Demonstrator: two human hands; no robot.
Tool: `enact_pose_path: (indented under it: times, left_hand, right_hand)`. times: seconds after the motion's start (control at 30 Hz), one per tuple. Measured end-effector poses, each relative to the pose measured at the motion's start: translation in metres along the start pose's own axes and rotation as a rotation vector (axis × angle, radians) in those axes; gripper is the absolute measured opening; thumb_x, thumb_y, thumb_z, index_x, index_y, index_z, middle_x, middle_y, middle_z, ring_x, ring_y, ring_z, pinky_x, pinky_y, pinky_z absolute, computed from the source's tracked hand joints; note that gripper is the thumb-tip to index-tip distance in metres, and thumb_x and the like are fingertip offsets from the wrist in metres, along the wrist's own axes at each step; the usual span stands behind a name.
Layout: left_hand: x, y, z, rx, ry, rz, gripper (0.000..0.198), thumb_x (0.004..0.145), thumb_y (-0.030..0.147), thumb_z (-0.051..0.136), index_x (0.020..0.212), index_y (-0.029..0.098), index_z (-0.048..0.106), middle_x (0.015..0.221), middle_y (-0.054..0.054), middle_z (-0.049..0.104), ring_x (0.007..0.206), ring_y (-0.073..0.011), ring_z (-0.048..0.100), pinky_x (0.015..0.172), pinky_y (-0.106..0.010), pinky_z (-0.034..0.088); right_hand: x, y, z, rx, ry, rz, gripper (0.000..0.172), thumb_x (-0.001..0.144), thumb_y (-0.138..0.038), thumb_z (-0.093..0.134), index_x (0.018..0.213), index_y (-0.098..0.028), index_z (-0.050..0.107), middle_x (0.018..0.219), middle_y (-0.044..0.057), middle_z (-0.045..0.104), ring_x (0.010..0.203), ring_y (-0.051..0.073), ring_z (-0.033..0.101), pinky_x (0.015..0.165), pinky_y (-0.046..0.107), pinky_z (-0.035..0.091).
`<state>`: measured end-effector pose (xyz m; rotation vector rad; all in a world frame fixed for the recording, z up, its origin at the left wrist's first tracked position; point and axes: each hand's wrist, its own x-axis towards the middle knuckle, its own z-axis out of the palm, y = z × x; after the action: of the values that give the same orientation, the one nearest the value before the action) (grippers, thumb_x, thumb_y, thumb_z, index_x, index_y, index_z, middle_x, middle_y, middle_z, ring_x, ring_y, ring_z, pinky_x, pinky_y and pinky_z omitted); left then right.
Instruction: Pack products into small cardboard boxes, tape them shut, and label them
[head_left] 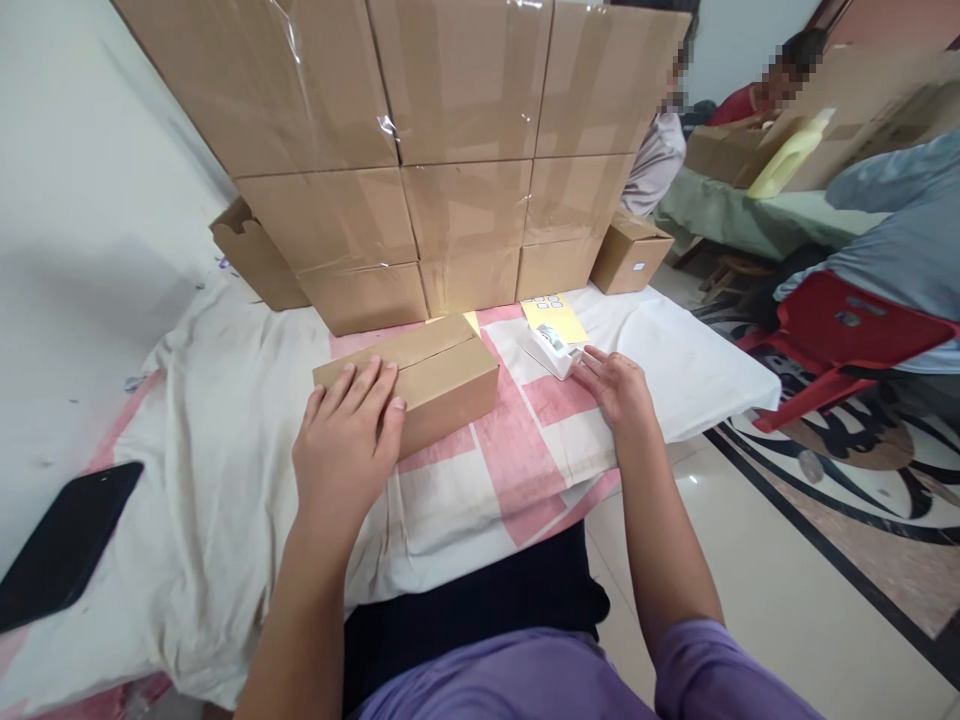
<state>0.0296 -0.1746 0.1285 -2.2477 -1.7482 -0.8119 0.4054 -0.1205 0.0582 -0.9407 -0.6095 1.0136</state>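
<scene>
A closed brown cardboard box (450,385) lies on the cloth-covered table in front of me. My left hand (349,425) rests on its top with the fingers spread, pressing rather than gripping. To the right, my right hand (616,385) reaches toward a small white item (553,350) with a dark printed picture on it. Its fingers are stretched out and the fingertips are at the item's right edge; whether they touch it I cannot tell. Just behind lies a yellow sheet (556,316) bearing several small white labels.
Taped cartons (465,120) form a wall along the table's back. A smaller carton (631,255) stands at the right, an open one (259,255) at the left. A black phone (67,540) lies far left. Beyond the table, a person sits on a red chair (862,330).
</scene>
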Motion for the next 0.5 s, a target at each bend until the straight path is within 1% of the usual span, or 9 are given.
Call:
enact_pose_path:
  times: [0.13,0.2,0.3,0.4,0.5]
  left_hand:
    - [-0.001,0.000,-0.001,-0.007,-0.006,0.004,0.051,0.105,0.039,0.031,0.145,0.022,0.056,0.153,-0.006,0.054,0.145,-0.0304,0.046,0.122,-0.052,0.030]
    - [-0.002,-0.001,-0.002,-0.010,-0.010,0.007,0.051,0.105,0.040,0.031,0.146,0.023,0.056,0.154,-0.006,0.054,0.146,-0.0308,0.045,0.122,-0.053,0.030]
    - [-0.002,-0.002,-0.003,-0.017,-0.013,0.014,0.050,0.105,0.040,0.031,0.147,0.025,0.054,0.154,-0.005,0.053,0.146,-0.0310,0.045,0.121,-0.054,0.030]
    - [-0.002,-0.003,-0.003,-0.019,-0.025,0.026,0.051,0.105,0.039,0.031,0.148,0.023,0.053,0.155,-0.005,0.052,0.147,-0.0313,0.043,0.122,-0.054,0.030]
    - [-0.003,-0.003,-0.004,-0.013,-0.026,0.034,0.051,0.105,0.039,0.030,0.148,0.021,0.053,0.155,-0.005,0.052,0.147,-0.0313,0.043,0.122,-0.054,0.030]
  right_hand:
    - [0.001,0.000,-0.003,-0.016,0.041,0.026,0.035,0.056,-0.019,0.081,0.054,-0.020,0.046,0.101,0.006,0.071,0.104,0.027,0.073,0.098,0.044,0.063]
    - [0.000,0.002,-0.005,-0.105,0.089,0.022,0.031,0.061,-0.021,0.078,0.056,-0.020,0.047,0.099,0.005,0.071,0.102,0.023,0.073,0.096,0.039,0.064]
    - [-0.003,0.004,-0.008,-0.289,0.173,0.021,0.023,0.069,-0.023,0.073,0.061,-0.021,0.052,0.086,0.003,0.069,0.092,0.017,0.073,0.090,0.028,0.065]
    - [-0.007,0.001,-0.014,-0.445,0.195,0.079,0.020,0.071,-0.020,0.072,0.062,-0.020,0.055,0.071,0.003,0.067,0.079,0.016,0.074,0.077,0.022,0.066]
    - [-0.009,-0.010,-0.022,-0.636,0.167,0.185,0.020,0.070,-0.018,0.075,0.061,-0.019,0.057,0.062,0.007,0.067,0.060,0.019,0.072,0.057,0.027,0.064]
